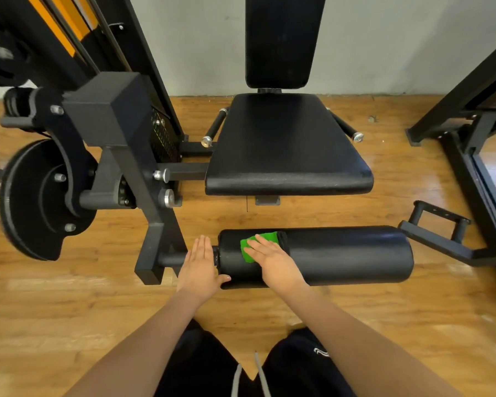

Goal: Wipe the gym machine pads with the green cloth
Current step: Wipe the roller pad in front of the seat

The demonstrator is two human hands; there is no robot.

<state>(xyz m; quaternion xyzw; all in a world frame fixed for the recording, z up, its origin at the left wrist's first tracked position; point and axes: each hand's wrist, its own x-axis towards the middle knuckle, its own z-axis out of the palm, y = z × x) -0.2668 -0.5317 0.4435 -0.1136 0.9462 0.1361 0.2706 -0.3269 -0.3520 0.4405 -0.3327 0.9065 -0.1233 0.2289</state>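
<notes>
A black roller pad (341, 253) lies crosswise in front of me, low on the machine. The green cloth (248, 249) is spread on the roller's left part, and my right hand (272, 260) presses flat on it with straight fingers. My left hand (199, 266) rests flat against the roller's left end, fingers straight, thumb on the pad's front. Beyond the roller are the black seat pad (287, 147) and the upright black back pad (281, 41).
The machine's black frame post (158, 224) and a weight disc (38, 196) stand to the left. Another black frame with a handle (438, 222) is on the right. The floor is wood (69, 310). My knees in dark shorts (255, 368) are at the bottom.
</notes>
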